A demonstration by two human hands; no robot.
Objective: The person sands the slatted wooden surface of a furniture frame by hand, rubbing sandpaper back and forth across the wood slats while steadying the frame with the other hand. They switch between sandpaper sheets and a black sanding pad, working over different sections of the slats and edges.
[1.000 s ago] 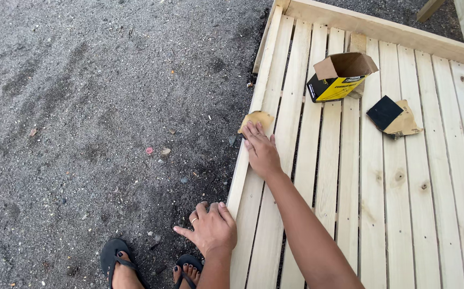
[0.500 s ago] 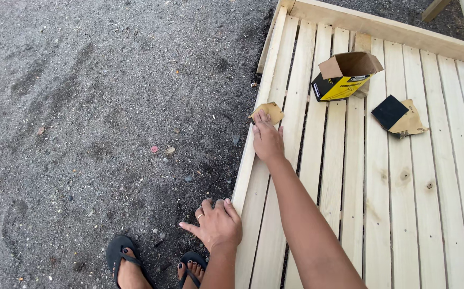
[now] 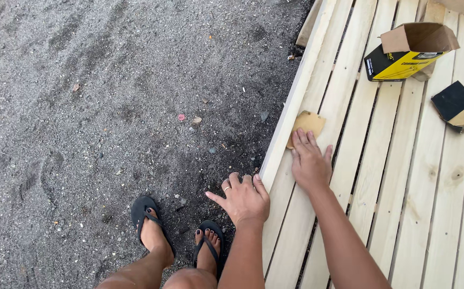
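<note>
Feet in black flip-flops (image 3: 149,217): planted on dark, coarse gravel ground (image 3: 108,96), nearest the camera.

Left hand (image 3: 242,199): open, fingers loosely spread, resting on the near edge rail of the slatted wooden panel (image 3: 398,176); holds nothing. A ring shows on one finger.

Right hand (image 3: 309,160): flat, fingers straight and close together, pressing down on a sheet of sandpaper (image 3: 308,124). The fingertips cover the sheet's near edge.

Sandpaper: tan, roughly square with worn corners, lying on the outermost slats just inside the edge rail, well apart from the box.

Slatted wooden panel: pale, unfinished boards laid parallel with narrow dark gaps; knots visible in the grain.

Second sandpaper piece (image 3: 459,106): farther right on the slats, folded, black gritty face over tan backing.

Cardboard box (image 3: 406,53): farthest, yellow and black with brown flaps open, lying on its side; contents cannot be seen.
</note>
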